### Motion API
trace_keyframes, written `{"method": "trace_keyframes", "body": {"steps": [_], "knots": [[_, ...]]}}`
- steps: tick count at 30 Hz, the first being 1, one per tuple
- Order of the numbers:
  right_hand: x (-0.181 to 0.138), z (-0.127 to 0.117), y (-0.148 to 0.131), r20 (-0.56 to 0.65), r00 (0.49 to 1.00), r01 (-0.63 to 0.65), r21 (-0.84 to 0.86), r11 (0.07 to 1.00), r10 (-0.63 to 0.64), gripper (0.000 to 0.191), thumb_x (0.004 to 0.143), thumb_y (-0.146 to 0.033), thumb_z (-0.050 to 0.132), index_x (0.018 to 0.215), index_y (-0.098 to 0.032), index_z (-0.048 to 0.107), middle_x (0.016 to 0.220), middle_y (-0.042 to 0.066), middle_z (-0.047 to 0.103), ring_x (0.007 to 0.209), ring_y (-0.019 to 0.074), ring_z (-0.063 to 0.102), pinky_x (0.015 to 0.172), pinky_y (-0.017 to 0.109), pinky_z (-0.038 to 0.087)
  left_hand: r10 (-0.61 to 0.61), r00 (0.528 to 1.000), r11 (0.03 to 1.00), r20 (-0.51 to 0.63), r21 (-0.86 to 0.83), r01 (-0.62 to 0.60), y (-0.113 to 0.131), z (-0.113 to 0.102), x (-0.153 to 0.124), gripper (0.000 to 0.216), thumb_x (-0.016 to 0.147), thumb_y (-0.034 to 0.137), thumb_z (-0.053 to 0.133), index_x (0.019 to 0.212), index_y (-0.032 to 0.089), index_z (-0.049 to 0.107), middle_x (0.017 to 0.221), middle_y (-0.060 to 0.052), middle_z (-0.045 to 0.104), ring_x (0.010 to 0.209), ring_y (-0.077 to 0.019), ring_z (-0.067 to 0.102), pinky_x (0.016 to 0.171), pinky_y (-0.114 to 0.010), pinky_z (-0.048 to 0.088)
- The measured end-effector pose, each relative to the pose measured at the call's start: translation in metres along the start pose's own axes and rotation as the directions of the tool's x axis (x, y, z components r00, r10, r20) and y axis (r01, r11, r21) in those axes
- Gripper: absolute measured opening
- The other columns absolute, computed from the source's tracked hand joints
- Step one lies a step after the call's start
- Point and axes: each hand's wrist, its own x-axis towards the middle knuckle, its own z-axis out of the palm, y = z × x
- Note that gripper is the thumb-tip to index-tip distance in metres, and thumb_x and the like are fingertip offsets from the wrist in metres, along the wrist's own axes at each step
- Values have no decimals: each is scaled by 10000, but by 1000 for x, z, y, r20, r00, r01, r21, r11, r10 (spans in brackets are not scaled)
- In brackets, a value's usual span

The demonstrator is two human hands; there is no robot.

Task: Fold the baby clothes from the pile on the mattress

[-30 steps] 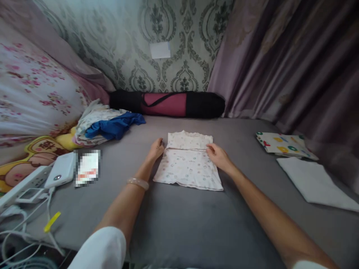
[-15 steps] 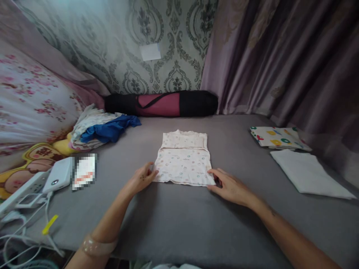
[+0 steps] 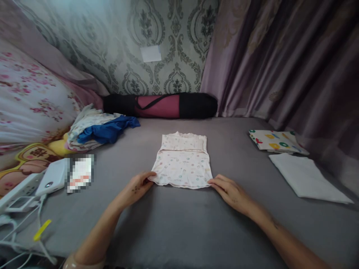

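Note:
A small white garment (image 3: 182, 166) with a fine coloured print lies in the middle of the grey sheet, its far part doubled over in a band. My left hand (image 3: 140, 185) pinches its near left corner between thumb and fingers. At the near right corner, my right hand (image 3: 231, 192) has the cloth between thumb and fingertips. The near hem runs between the two hands and rests on or just above the sheet; I cannot tell which.
Right: a folded letter-print cloth (image 3: 277, 141) and a folded white cloth (image 3: 310, 177). Left: heaped clothes (image 3: 103, 129), a white power bank (image 3: 53, 175), a power strip (image 3: 24, 190) and cables. A black and maroon roll bag (image 3: 159, 105) lies along the wall.
Both hands have closed on the near corners. The left corner is drawn slightly outward to the left, and the hem now looks more spread. My right fingers, earlier apart, are now pinched together.

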Motion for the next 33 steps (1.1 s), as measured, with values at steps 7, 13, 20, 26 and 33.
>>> {"method": "trace_keyframes", "body": {"steps": [7, 13, 20, 26, 33], "knots": [[2, -1, 0, 14, 998, -54, -43, 998, 54, 221, 876, -397, 524, 1058, -367, 646, 959, 39, 618, 836, 241, 631, 774, 403, 527, 160, 979, 986, -125, 61, -153, -17, 5, 2, 336, 768, 295, 490, 1060, 364, 642, 946, -37, 615, 809, -260, 591, 749, -409, 463], [5, 2, 5, -12, 1000, -26, -83, 996, 25, 245, 913, -345, 433, 1008, -359, 658, 913, 33, 611, 809, 222, 629, 760, 380, 517, 228, 969, 970, -100, 107, -217, -7, -5, 8, 210, 860, 382, 504, 987, 327, 661, 914, -55, 602, 836, -259, 589, 760, -389, 465], [13, -12, -1, -79, 997, -35, -120, 992, 26, 269, 910, -336, 396, 895, -322, 664, 853, 47, 611, 747, 231, 617, 708, 379, 511, 219, 976, 972, -10, 90, -217, 7, -31, 31, 336, 899, 455, 468, 829, 213, 689, 891, -78, 586, 798, -207, 568, 730, -311, 462], [50, -29, 5, -323, 945, 38, -28, 999, -45, 149, 838, -294, 469, 763, -258, 592, 863, 54, 628, 804, 229, 620, 761, 362, 506, 68, 998, 968, -6, -242, -67, 11, -45, 67, 340, 806, 510, 586, 864, 187, 673, 807, -42, 644, 759, -181, 589, 656, -263, 457], [108, -32, 25, -371, 882, -142, 381, 914, 291, 280, 807, -436, 490, 811, -190, 624, 777, 44, 678, 734, 197, 630, 671, 293, 495, -112, 986, 832, -123, -555, 25, 17, -35, 123, 388, 638, 481, 708, 797, 140, 611, 752, -38, 647, 710, -163, 600, 695, -289, 475]]}}
